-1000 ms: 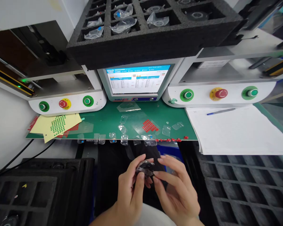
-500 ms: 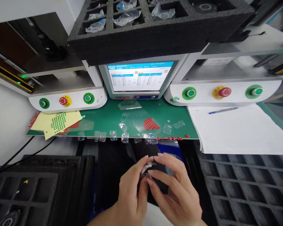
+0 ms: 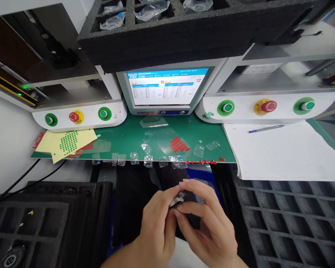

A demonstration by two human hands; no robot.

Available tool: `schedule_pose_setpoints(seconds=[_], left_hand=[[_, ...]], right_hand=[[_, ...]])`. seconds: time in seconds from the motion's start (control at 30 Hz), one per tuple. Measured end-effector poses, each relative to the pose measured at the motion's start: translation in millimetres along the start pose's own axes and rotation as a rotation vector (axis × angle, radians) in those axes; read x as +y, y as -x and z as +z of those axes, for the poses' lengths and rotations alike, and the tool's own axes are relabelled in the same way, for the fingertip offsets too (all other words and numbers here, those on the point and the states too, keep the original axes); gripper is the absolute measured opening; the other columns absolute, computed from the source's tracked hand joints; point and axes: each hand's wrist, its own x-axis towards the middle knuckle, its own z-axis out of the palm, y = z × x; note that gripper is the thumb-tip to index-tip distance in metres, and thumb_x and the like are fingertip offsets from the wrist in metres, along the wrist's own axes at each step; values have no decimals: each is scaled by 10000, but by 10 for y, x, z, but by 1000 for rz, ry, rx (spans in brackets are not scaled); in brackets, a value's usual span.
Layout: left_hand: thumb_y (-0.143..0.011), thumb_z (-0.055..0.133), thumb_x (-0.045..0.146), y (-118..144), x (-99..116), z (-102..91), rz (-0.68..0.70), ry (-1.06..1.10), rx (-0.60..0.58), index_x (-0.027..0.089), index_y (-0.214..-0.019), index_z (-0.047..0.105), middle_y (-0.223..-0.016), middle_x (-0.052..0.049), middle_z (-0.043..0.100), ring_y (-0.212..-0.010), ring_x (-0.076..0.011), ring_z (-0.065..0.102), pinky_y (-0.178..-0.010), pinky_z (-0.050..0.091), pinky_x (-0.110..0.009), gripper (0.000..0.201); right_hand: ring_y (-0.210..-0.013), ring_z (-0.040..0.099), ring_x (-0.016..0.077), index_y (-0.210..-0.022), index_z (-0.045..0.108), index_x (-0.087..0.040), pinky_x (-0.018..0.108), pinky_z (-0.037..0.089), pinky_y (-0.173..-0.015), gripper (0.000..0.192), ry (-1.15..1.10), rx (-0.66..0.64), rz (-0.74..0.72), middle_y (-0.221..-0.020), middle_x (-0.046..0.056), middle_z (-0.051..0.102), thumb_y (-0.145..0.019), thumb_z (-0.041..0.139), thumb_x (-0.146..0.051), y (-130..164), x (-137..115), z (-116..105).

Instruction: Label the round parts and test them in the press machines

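Between my two hands, above my lap, is a small round-edged piece (image 3: 176,201) with a grey, shiny rim; most of it is covered by fingers, so its kind does not show. My left hand (image 3: 158,219) is closed round its left side, thumb below and fingers above. My right hand (image 3: 209,219) pinches it from the right, its thumb and fingertips meeting the left hand's. Beyond the hands, small clear plastic films (image 3: 148,160) and several red sticker bits (image 3: 213,162) cling along the front edge of the green work surface (image 3: 123,139).
Black foam trays stand at left (image 3: 75,212) and right (image 3: 284,223); the left one holds a round black device (image 3: 13,256). A foam tray (image 3: 167,44) with bagged parts sits above the monitor (image 3: 167,89). Paper (image 3: 284,152) with a pen (image 3: 266,128) lies right, a yellow sticker sheet (image 3: 47,143) left.
The piece has tilted slightly between my fingers, and my left fingers have closed further over it. The camera view has shifted a little; the surroundings stay the same.
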Motion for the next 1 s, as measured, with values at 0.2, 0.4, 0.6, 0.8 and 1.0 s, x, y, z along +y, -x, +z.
schedule_pose_setpoints(seconds=[0.2, 0.4, 0.6, 0.8, 1.0], left_hand=[[-943, 383, 69, -14, 7, 12, -12, 16, -4, 205, -1431, 374, -1318, -68, 574, -1186, -95, 551, -1015, 435, -156, 506], [-947, 387, 81, 7, 11, 29, -37, 15, 5, 202, -1416, 382, -1278, -55, 594, -1165, -86, 566, -1021, 432, -145, 484], [-953, 382, 95, 53, -3, 31, -74, -3, 2, 197, -1401, 395, -1264, -65, 607, -1149, -103, 586, -1007, 459, -166, 460], [-957, 397, 112, 58, -17, 32, -58, -13, 18, 203, -1407, 397, -1255, -76, 621, -1127, -123, 608, -982, 490, -200, 460], [-954, 417, 131, 33, -15, -9, -87, -43, -2, 215, -1389, 425, -1241, -80, 643, -1102, -155, 639, -947, 532, -240, 443]], right_hand=[[-1008, 624, 219, -898, 580, -175, 411, 571, -851, 182, 18, 22, -4, -1055, 110, 634, -796, 590, -25, 7, 8, 1], [-1039, 612, 202, -909, 594, -152, 396, 540, -917, 200, -6, 32, -32, -1070, 112, 625, -791, 602, 10, 15, 14, -1], [-1038, 610, 190, -898, 596, -146, 382, 525, -939, 200, -19, 40, -20, -1076, 107, 620, -788, 600, 20, 30, 20, 18], [-1011, 628, 186, -870, 606, -135, 378, 519, -946, 190, 9, 43, -37, -1034, 102, 653, -765, 618, 22, 23, 15, 23], [-915, 656, 198, -852, 591, -165, 426, 524, -902, 174, 22, 52, -9, -943, 89, 688, -776, 603, -10, 37, 49, -8]])
